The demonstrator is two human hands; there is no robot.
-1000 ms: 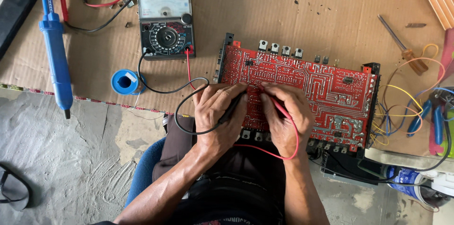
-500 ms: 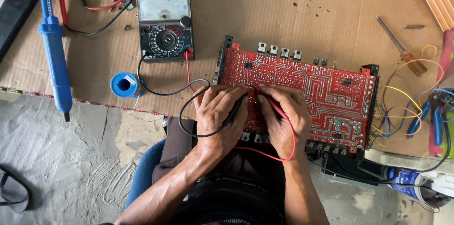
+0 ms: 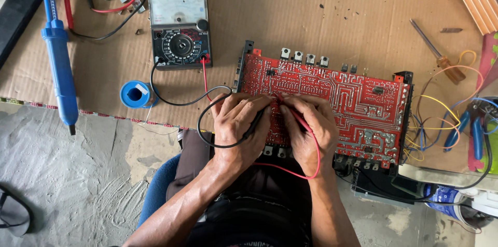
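1. Head view, hands: the left hand is closed around a slim black test probe, and the right hand is closed around a slim red test probe. Both tips meet the large red printed circuit board near its lower left middle, the hands almost touching each other.
2. Head view, change: against the pictures of a second and half a second ago, the hands sit in much the same spot on the board; the black lead's loop by the left wrist looks slightly wider. I judge the probing holds on one point rather than moving on.
3. Head view, meter: the black and red leads run up to the black analogue multimeter with a white dial face, lying flat on the brown cardboard sheet above the board.
4. Head view, surroundings: a blue solder spool, a blue soldering iron and a wooden-handled screwdriver lie well apart from the hands.
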